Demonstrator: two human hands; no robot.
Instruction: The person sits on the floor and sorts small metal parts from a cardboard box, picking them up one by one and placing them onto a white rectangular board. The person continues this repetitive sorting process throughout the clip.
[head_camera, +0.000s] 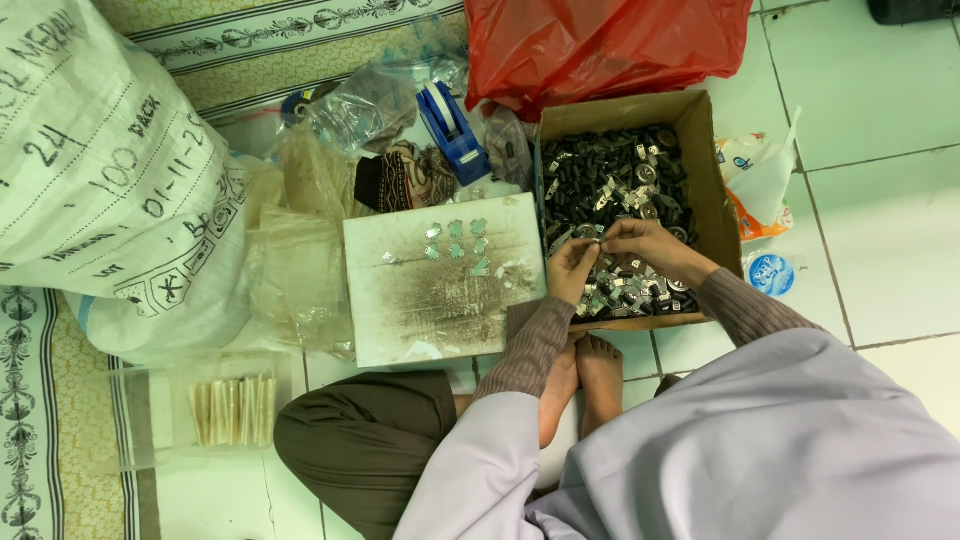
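My left hand (572, 270) and my right hand (645, 244) meet over the near part of a cardboard box (700, 130) full of small black and silver metal parts. Together the fingertips pinch one small silver part (590, 234) between them. Beside the box on the left lies a smudged white board (440, 300) with several small silver pieces (456, 240) set out in rows near its top edge. My bare feet sit below the box.
A big white woven sack (110, 170) stands at the left. Clear plastic bags (300, 260), a blue tape dispenser (452, 125) and a red plastic bag (600, 45) lie behind the board and box. A clear box of pale sticks (235, 410) sits on the floor.
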